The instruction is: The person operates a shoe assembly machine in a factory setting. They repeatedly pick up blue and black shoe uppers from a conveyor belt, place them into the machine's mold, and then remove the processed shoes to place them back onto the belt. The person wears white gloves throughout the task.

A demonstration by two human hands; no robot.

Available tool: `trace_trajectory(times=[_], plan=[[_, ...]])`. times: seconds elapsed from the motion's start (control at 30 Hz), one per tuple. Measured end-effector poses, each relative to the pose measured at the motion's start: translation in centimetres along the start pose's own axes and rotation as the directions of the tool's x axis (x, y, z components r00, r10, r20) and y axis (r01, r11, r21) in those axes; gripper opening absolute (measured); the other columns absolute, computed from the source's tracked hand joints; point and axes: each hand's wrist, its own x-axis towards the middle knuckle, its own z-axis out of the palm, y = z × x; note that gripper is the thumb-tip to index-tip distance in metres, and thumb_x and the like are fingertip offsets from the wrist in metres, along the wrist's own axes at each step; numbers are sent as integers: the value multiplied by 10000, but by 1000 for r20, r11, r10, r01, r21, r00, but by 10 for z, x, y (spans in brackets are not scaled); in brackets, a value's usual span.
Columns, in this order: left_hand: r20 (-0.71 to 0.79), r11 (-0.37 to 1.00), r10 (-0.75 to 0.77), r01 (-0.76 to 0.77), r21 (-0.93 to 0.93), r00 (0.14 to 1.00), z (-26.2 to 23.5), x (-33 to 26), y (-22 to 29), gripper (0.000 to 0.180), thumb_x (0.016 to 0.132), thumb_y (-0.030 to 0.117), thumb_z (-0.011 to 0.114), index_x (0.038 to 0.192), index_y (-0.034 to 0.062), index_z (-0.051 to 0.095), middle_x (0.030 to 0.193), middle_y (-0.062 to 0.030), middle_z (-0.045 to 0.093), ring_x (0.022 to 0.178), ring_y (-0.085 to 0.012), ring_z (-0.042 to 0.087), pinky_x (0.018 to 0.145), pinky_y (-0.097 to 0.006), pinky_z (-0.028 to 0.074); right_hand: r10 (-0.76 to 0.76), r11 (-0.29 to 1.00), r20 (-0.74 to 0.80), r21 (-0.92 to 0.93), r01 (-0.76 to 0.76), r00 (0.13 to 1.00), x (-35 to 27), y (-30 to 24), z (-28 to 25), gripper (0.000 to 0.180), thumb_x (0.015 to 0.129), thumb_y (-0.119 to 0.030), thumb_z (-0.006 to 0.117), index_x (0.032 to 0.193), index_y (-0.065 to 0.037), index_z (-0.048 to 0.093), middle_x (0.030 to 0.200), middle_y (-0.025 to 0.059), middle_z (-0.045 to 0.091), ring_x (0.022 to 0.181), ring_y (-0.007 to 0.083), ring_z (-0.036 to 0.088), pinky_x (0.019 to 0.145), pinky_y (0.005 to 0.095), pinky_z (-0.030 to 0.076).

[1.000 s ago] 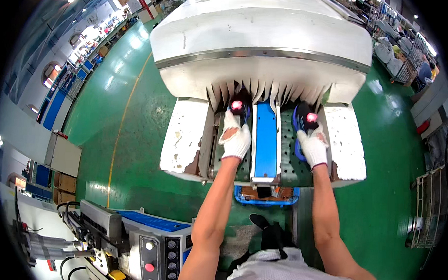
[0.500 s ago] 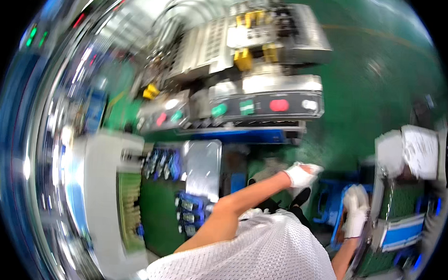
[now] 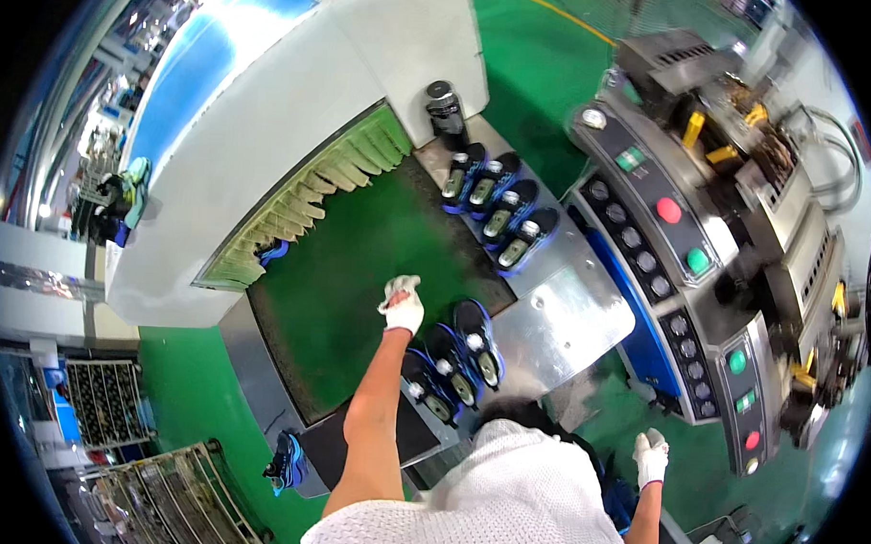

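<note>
Head view: three shoes (image 3: 452, 362) lie lower centre near the left hand (image 3: 402, 304), fingers loosely apart; right hand (image 3: 651, 459) lower right, whose fingers I cannot tell. Four more shoes (image 3: 510, 213) crowd a black bottle (image 3: 447, 114), upper centre.

Shoes (image 3: 474, 333) are showing black with blue edging; belt (image 3: 360, 241), solid green; gloves (image 3: 406, 315), white; shirt (image 3: 504, 500), white with dotted mesh pattern; flap curtain (image 3: 308, 202), pale yellow-green.
</note>
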Motion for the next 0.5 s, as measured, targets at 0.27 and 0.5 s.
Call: trace_trajectory(times=[0.27,0.5], plan=[[-265,953,102,-18,301,959,-38,118,-210,445,892,42,529,1332,57,596,1421,-175,565,1376,-384,477,1215,-525,316,1,920,132,-389,51,991,3,-109,65,523,926,-207,710,1373,32,581,1186,166,720,980,223,712,820,346,578],[-320,602,-689,759,246,650,-164,229,-418,528,987,441,525,1202,-12,688,1171,-313,688,1100,-471,665,951,-560,516,313,873,-107,-359,-331,944,-2,-45,22,350,919,-91,699,1262,-62,640,987,99,717,771,212,712,615,385,594]])
